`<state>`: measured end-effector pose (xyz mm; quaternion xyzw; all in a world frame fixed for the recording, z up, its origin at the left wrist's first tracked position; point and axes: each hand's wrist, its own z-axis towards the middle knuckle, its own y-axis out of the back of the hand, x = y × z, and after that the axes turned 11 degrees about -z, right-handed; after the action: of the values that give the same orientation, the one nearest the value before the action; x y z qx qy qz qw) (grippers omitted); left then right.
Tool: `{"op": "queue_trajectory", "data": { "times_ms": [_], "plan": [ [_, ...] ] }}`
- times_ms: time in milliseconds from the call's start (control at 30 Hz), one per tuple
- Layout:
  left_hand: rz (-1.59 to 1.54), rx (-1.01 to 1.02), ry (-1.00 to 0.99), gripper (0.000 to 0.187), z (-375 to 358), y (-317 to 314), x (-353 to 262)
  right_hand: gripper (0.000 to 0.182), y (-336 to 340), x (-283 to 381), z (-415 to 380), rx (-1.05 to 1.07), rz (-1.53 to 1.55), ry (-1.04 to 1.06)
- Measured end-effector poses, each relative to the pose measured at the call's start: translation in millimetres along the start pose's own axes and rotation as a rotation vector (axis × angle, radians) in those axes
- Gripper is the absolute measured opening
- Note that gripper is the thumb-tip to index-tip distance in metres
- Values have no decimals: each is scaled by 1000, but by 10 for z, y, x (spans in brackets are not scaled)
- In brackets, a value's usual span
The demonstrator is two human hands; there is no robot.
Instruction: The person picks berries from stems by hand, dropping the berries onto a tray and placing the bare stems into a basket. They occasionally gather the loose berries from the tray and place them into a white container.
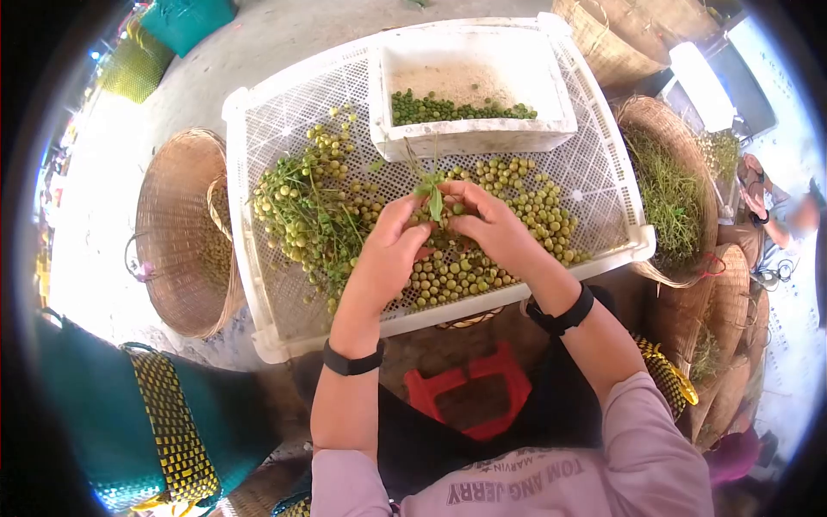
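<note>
My left hand [398, 244] and my right hand [484, 215] meet over a white perforated tray, both with bent fingers around a green leafy sprig [433, 200]. Its leaves and thin stems stick up between my fingertips; what hangs below is partly hidden by my hands. Loose round yellow-green fruits [530, 211] lie on the tray under and to the right of my hands. To the left is a heap of fruits still on their green stems [303, 207].
The white tray [603, 168] carries a white foam box [474, 138] with small dark green fruits [431, 109]. A wicker basket [177, 233] stands left; another holding green stems [663, 198] stands right. A red stool [469, 379] is below. Another person's hand [755, 204] shows far right.
</note>
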<state>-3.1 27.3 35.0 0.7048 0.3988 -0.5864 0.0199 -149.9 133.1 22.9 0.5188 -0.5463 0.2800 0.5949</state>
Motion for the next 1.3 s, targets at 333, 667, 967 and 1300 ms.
{"op": "queue_trajectory", "data": {
  "times_ms": [333, 667, 967, 1300],
  "plan": [
    [-138, 71, -42, 40, 164, -76, 244, 46, 177, 56, -104, 253, 479, -303],
    [-210, -167, -276, 27, 251, -163, 465, 34, 20, -81, -80, 190, 508, -94],
    [70, -271, -318, 21, 249, -122, 359, 21, -50, -333, -23, -147, -61, 187],
    [-318, -304, -133, 20, 186, -85, 319, 16, 21, -330, -1, 8, 1133, -260]
  ]
}}
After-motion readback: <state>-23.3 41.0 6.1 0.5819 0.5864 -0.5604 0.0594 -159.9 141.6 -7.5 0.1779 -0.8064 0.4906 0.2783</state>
